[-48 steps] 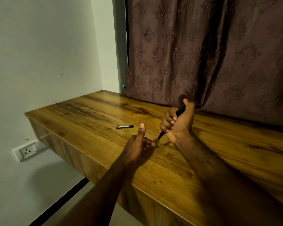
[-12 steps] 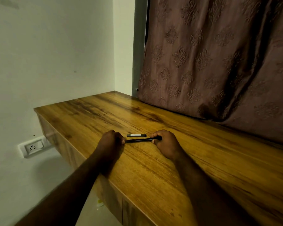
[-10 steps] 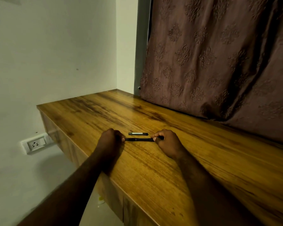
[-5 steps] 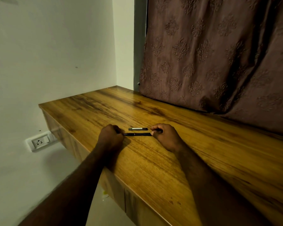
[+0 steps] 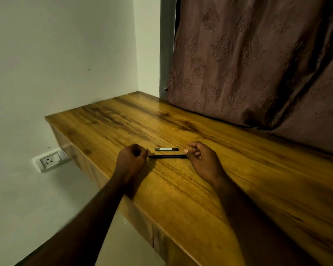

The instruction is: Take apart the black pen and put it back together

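Wood-grained and warm brown, the surface (image 5: 210, 189) runs from the near edge at 6 o'clock back to a corner where a pale wall meets a patterned mauve curtain (image 5: 258, 60). Nearest the camera, two bare forearms reach in from 6 and 7 o'clock. The left hand (image 5: 131, 160) rests on the surface near its front edge, fingers curled into a loose fist with the thumb tucked forward; whether anything is pinched inside that curl cannot be told. The right hand (image 5: 201, 160) lies at 3 o'clock from it, palm turned inward, fingers bent and loosely parted, thumb lifted, closed on nothing. Between the two hands the black pen (image 5: 167, 156) lies flat on the surface, lengthwise from 9 to 3 o'clock: its pointed tip sits just beside the left hand's knuckles, not clearly touching, and its other end meets the right hand's fingertips. Just beyond the pen, toward 12 o'clock and parallel to it, lies a short dark piece with a light band (image 5: 166, 149), apart from both hands. Farther off, at 9 o'clock below the surface, a white wall socket (image 5: 49, 161) is mounted on the wall.
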Demonstrator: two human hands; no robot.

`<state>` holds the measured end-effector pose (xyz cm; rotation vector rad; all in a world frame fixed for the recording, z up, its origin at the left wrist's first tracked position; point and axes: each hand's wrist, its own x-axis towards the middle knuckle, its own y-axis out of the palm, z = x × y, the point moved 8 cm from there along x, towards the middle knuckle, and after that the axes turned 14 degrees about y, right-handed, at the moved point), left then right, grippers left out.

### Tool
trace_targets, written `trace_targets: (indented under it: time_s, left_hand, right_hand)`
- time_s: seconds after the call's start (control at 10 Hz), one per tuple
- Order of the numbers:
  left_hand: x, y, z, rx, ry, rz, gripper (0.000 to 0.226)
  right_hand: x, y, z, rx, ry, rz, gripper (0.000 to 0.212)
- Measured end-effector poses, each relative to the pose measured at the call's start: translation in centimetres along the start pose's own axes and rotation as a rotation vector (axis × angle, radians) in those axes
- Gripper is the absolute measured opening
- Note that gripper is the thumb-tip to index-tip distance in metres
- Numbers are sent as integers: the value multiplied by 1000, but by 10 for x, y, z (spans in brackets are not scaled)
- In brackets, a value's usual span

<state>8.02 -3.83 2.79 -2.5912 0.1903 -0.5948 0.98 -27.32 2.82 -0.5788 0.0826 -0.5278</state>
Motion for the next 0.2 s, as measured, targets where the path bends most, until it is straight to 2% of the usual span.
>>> trace_targets:
  time_s: [0.2]
  left_hand:
    - [-8,3,-5,-217,-90,-85,14]
  right_hand:
    - [8,-2,-9,58,57,-81,36]
